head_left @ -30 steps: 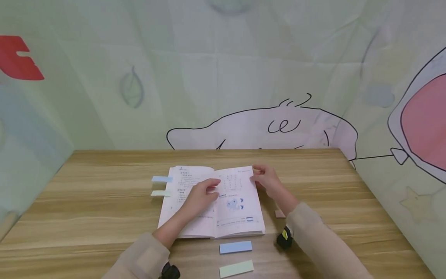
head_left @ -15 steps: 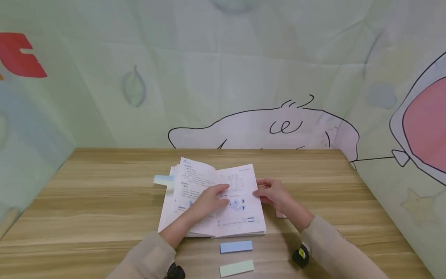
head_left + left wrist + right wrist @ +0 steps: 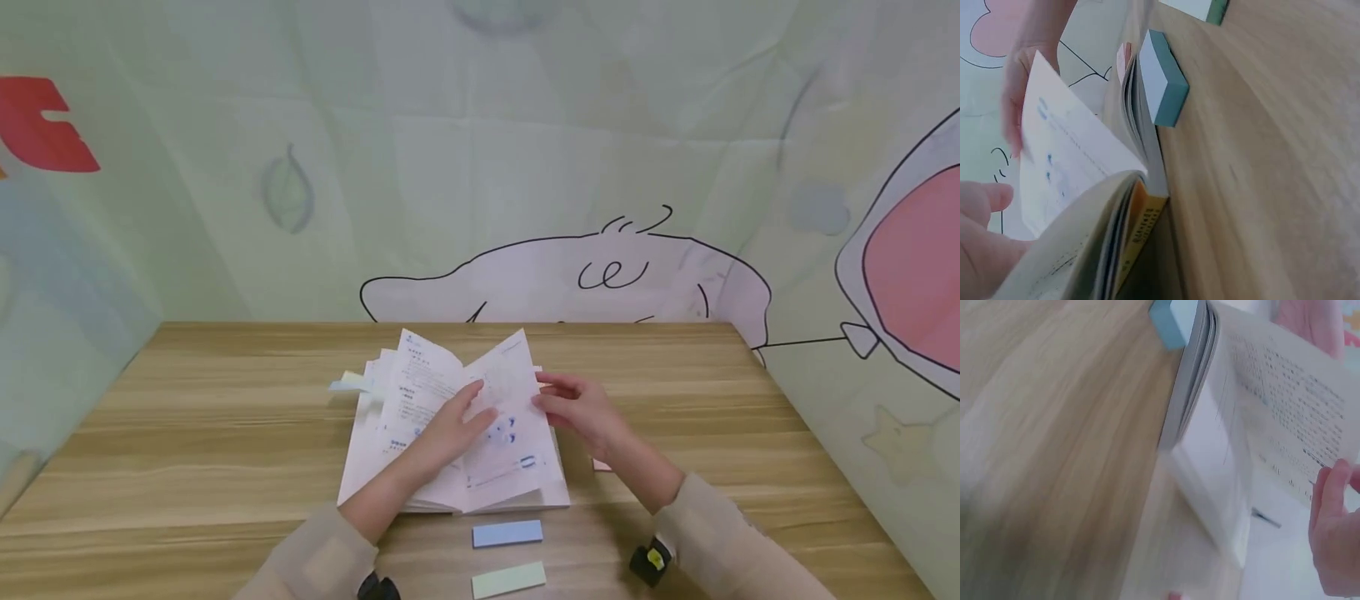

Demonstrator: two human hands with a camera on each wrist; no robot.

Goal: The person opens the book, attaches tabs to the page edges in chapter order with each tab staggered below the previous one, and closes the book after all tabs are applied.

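Your right hand (image 3: 581, 412) is pinching the outer edge of a raised page (image 3: 519, 398), thumb and fingers closing on the paper. Your left hand (image 3: 452, 432) is lying across the left half of the open book (image 3: 408, 408), thumb and fingers spreading apart; can't tell whether its fingertips are touching the raised page. The book is sitting on the table (image 3: 247, 417), under your left hand and just left of your right. Beyond the left hand, to its left, more leaves are standing up, and paper tabs (image 3: 349, 382) are sticking out of the book's far-left edge. A blue pad (image 3: 507, 533) is lying just off the book's near edge, closer to you than either hand; a pale green pad (image 3: 508, 579) is lying nearer still. A pink pad (image 3: 602, 465) is showing partly beside your right wrist.
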